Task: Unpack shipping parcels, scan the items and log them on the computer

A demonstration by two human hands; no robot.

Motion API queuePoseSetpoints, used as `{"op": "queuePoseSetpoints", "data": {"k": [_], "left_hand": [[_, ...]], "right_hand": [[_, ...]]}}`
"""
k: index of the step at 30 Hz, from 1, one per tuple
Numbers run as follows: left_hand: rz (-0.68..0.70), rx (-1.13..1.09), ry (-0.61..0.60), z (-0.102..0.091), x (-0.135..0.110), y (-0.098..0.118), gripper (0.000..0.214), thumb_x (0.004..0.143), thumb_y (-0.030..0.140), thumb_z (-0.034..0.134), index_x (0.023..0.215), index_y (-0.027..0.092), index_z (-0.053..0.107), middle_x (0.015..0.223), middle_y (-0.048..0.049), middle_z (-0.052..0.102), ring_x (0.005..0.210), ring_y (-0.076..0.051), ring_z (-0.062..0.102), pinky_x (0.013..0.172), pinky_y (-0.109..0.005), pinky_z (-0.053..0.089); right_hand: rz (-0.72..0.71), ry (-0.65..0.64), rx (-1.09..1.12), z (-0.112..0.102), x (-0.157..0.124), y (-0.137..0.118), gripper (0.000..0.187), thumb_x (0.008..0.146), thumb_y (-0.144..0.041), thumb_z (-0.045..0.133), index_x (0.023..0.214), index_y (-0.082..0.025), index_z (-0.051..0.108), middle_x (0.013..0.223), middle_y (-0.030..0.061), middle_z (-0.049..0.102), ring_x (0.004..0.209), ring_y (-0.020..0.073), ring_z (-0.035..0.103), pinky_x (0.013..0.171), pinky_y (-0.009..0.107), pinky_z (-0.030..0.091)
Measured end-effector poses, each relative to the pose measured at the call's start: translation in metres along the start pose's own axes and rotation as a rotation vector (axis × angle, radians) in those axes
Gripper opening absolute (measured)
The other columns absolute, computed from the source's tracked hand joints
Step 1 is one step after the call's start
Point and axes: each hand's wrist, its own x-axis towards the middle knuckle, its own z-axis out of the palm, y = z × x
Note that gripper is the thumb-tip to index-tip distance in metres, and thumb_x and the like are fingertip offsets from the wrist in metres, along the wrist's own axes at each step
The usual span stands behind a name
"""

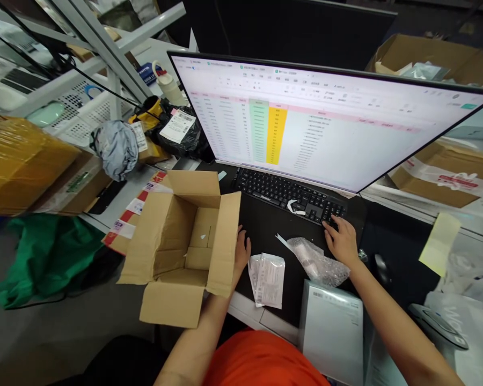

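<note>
My right hand point(343, 240) rests at the right end of the black keyboard point(265, 187), fingers stretched over the number keys, holding nothing. Beside the open cardboard box point(201, 236) lies my left hand point(242, 251), partly covered by a flap; its visible fingers are apart with nothing in them. A small paper scrap sits inside the box. Between my hands are flat printed sachets point(270, 281) and a bubble-wrapped item point(316, 262). A white curled strip point(294, 208) lies across the keyboard. Just in front of me stands a silvery-white box point(332, 327).
A large monitor point(326, 123) showing a spreadsheet stands behind the keyboard. On the right are a mouse point(381, 267), a handheld device point(438, 324) and a yellow note point(440, 244). Taped cartons point(28, 161), a black parcel point(185, 134) and green cloth point(52, 257) occupy the left.
</note>
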Motion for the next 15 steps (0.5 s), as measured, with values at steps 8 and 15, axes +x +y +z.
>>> {"op": "queuePoseSetpoints", "data": {"k": [8,15], "left_hand": [[0.03,0.014,0.042,0.003,-0.001,-0.003,0.029,0.097,0.026,0.051,0.124,0.021,0.063,0.142,-0.0143,0.061,0.136,-0.032,0.055,0.118,-0.056,0.042],[0.035,0.011,0.05,0.006,-0.001,-0.006,0.031,0.096,0.027,0.054,0.124,0.021,0.063,0.142,-0.015,0.061,0.135,-0.032,0.056,0.117,-0.055,0.044]], "right_hand": [[0.394,0.157,-0.103,-0.037,-0.039,0.034,0.048,0.094,-0.04,0.053,0.132,-0.013,0.064,0.144,0.0227,0.053,0.132,0.0393,0.049,0.11,0.061,0.038],[0.685,-0.048,-0.023,-0.058,-0.116,0.064,0.083,0.082,-0.061,0.057,0.149,-0.012,0.051,0.151,0.0262,0.041,0.134,0.0458,0.048,0.108,0.062,0.043]]}}
